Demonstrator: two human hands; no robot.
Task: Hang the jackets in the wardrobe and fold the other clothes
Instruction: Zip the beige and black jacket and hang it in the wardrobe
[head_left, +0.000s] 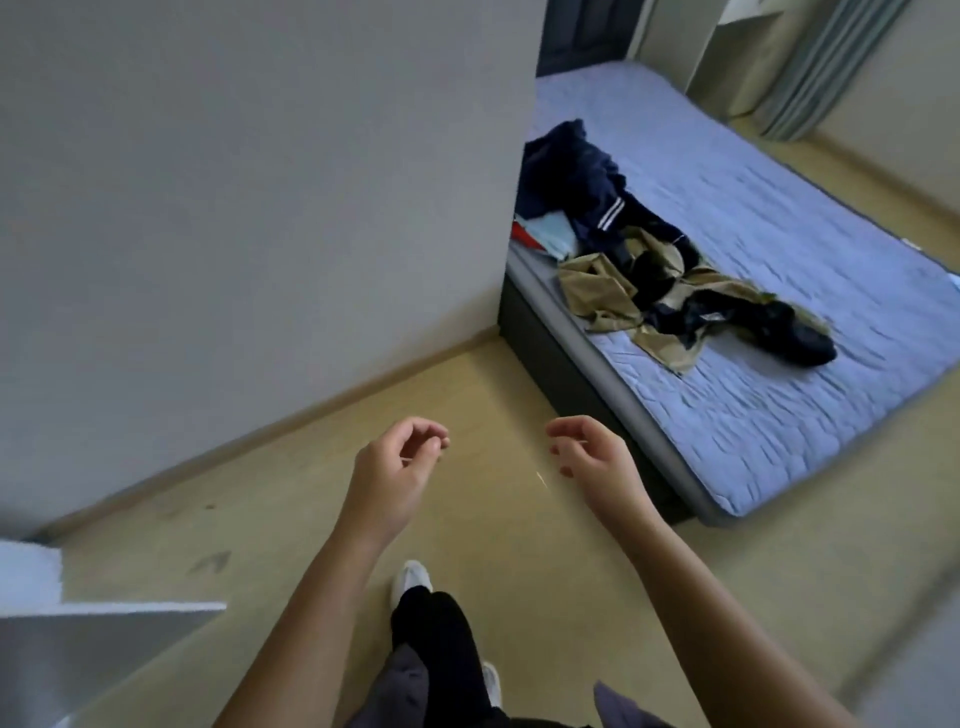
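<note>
No lettering, label or number can be read in this room.
A small pale tag (709, 316) on the dark garment (789, 332), lying on the bed (779, 197) right of centre in the frame, is too blurred to read.

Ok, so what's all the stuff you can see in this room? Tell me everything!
bed: one, pale blue quilted cover, right side
navy garment: one, dark blue with white stripes, on the bed by the wall
tan garment: one, khaki, crumpled on the bed
black garment: at least one, black, tangled with the tan one
light blue cloth: one, beside the navy garment
red cloth: one, sliver at the wall's edge
curtain: one, grey-green, top right
wall: one, grey, left
floor: beige
shoes: two, white, bottom middle
left hand: one, empty, loosely curled
right hand: one, empty, loosely curled
</note>
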